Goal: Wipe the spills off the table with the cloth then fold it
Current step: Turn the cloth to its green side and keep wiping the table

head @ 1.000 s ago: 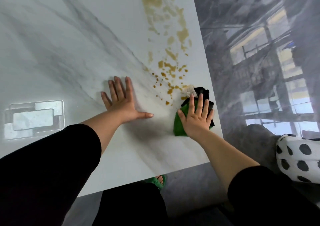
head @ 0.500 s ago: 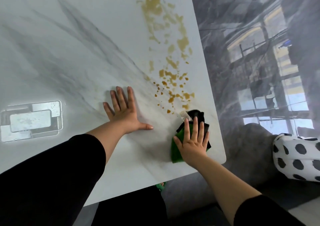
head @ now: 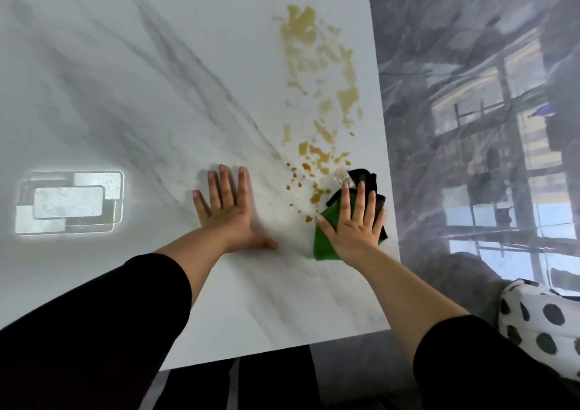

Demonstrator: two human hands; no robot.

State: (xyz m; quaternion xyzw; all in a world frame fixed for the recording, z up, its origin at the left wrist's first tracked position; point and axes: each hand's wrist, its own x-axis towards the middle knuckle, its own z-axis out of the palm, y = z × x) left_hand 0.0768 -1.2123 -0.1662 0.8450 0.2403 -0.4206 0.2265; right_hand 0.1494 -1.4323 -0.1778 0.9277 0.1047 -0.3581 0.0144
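Pressing flat: right hand [head: 353,227] on cloth [head: 323,246] beside spills [head: 320,96], left hand [head: 229,212] on table [head: 125,96]; tag [head: 343,179] unreadable

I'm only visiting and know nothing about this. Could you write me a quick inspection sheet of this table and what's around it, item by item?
Surface: white marble-look table, with a bright light reflection on its left part.
Job's things: amber spill scattered along the right side, not yet wiped up; green and black cloth bunched at the spill's near end.
Clutter: nothing seen.
Hands: left hand flat on bare table, fingers straight; right hand flat on the cloth, pressing it.
Cables: nothing seen.
Surroundings: glossy grey floor mirroring a window; black-spotted white cushion at lower right.
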